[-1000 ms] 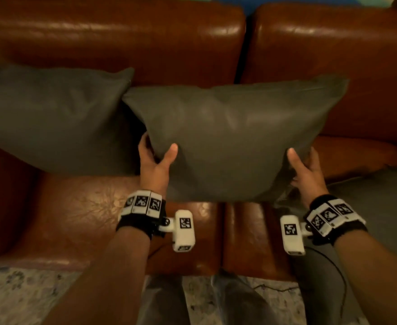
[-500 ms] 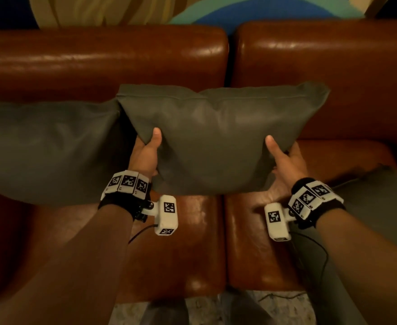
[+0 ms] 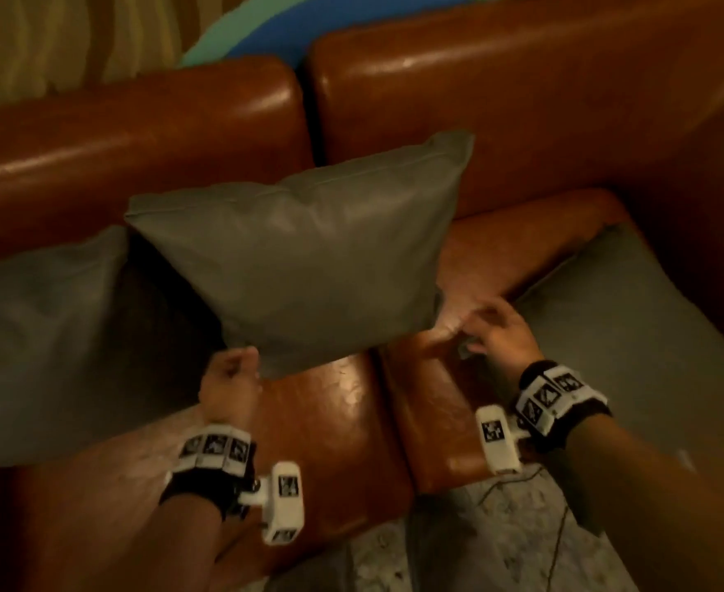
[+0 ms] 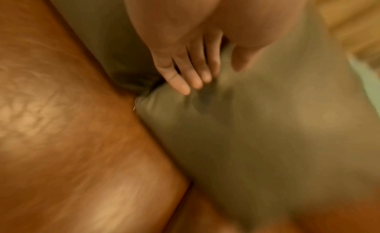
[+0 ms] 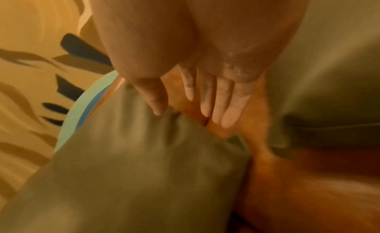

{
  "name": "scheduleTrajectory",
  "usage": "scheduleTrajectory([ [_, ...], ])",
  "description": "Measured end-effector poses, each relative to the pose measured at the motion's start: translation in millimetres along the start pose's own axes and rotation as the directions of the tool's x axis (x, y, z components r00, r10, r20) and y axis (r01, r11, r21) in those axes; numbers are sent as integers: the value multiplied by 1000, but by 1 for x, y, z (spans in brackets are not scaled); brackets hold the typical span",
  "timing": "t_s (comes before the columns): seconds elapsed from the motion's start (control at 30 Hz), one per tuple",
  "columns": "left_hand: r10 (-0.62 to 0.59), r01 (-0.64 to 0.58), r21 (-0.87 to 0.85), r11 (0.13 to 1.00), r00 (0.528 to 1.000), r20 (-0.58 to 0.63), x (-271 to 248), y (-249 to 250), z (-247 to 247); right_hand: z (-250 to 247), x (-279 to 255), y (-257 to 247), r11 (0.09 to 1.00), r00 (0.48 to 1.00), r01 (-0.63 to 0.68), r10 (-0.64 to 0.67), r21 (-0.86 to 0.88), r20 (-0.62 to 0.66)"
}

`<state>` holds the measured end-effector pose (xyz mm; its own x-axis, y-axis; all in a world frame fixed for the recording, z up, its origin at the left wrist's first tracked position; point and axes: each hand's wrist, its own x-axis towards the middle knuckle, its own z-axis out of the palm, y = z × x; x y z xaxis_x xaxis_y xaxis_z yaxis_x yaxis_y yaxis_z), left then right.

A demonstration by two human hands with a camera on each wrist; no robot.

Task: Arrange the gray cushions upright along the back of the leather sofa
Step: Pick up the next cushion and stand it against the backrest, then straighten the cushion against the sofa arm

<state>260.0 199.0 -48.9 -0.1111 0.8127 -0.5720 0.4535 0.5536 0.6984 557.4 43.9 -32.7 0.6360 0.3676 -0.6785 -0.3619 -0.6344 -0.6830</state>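
Middle gray cushion [image 3: 309,258] stands upright against the back of the leather sofa [image 3: 522,100], just beyond both my hands, its lower edge on the seat across the seam between the two seat pads.

My left hand [image 3: 228,384] is at the cushion's lower near corner. From the wrist view my left fingers [image 4: 191,77] lie fairly straight, tips touching the fabric where it dimples, thumb on the cushion face; they press rather than clench. From the head view the hand looks more bunched, but blur makes that uncertain.

My right hand [image 3: 495,335] is off the cushion, just beside its lower right corner, over bare leather. Right fingers [image 5: 224,104] straight and loose, holding nothing; thumb tip close to the cushion's edge, contact unclear.

A second gray cushion [image 3: 44,348] stands to the outside of my left hand, its side tucked behind the middle one. A third gray cushion [image 3: 634,343] lies flat on the seat beyond and outside my right hand, apart from the middle one.

Patterned rug [image 3: 458,557] below my wrists.
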Motion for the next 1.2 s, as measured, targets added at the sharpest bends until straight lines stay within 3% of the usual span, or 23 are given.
scheduleTrajectory([
  [0.1, 37, -125, 297, 947, 958, 286, -35, -7, 41, -50, -20, 49, 993, 993, -113, 114, 47, -31],
  [0.23, 71, -434, 492, 755, 799, 597, -76, 21, 129, -132, -43, 107, 971, 959, -233, 237, 44, -154],
  [0.33, 55, -568, 506, 649, 699, 713, -111, 50, 203, -195, -39, 145, 948, 900, -317, 290, -32, -326],
  [0.4, 12, -564, 539, 625, 697, 717, -122, 57, 248, -225, -30, 160, 918, 836, -392, 332, -52, -436],
  [0.47, -51, -520, 587, 621, 720, 692, -133, 60, 294, -248, -13, 168, 902, 794, -415, 424, 121, -435],
  [0.53, -121, -480, 618, 623, 721, 683, -139, 55, 328, -268, 21, 191, 866, 798, -369, 481, 336, -364],
  [0.63, -200, -412, 645, 644, 722, 662, -154, 45, 351, -294, 70, 215, 833, 821, -321, 482, 450, -307],
  [0.73, -179, -439, 695, 569, 759, 626, -178, 34, 343, -310, 64, 149, 900, 846, -344, 421, 267, -327],
  [0.77, -271, -373, 707, 601, 737, 619, -192, 31, 338, -319, 67, 137, 926, 863, -327, 373, 186, -342],
  [0.8, -434, -245, 737, 630, 675, 596, -210, 27, 333, -328, 70, 125, 948, 885, -295, 318, 118, -340],
  [0.83, -607, -146, 799, 583, 576, 548, -228, 23, 330, -338, 72, 116, 966, 911, -252, 255, 52, -323],
  [0.87, -682, -162, 839, 519, 514, 521, -239, 21, 330, -347, 75, 108, 976, 927, -218, 204, -8, -315],
  [0.9, -681, -295, 842, 452, 496, 540, -249, 24, 335, -357, 75, 104, 982, 934, -185, 161, -45, -319],
  [0.93, -593, -448, 801, 398, 540, 597, -252, 28, 346, -366, 73, 102, 985, 929, -171, 147, -40, -340],
  [0.97, -422, -571, 764, 302, 638, 644, -251, 40, 359, -374, 68, 105, 989, 917, -149, 131, -21, -376],
  [1.0, -197, -641, 722, 260, 697, 690, -242, 53, 376, -379, 60, 111, 991, 899, -132, 121, 5, -422],
  [1.07, 156, -666, 655, 355, 734, 661, -221, 85, 409, -376, 43, 139, 985, 853, -148, 172, 87, -492],
  [1.1, 230, -671, 649, 358, 737, 635, -205, 98, 422, -369, 35, 159, 967, 833, -200, 253, 158, -492],
  [1.13, 217, -654, 678, 335, 754, 620, -192, 109, 431, -360, 27, 177, 933, 817, -271, 352, 234, -457],
  [1.2, 81, -605, 737, 301, 786, 613, -172, 127, 442, -339, 21, 206, 820, 792, -416, 539, 392, -286],
])
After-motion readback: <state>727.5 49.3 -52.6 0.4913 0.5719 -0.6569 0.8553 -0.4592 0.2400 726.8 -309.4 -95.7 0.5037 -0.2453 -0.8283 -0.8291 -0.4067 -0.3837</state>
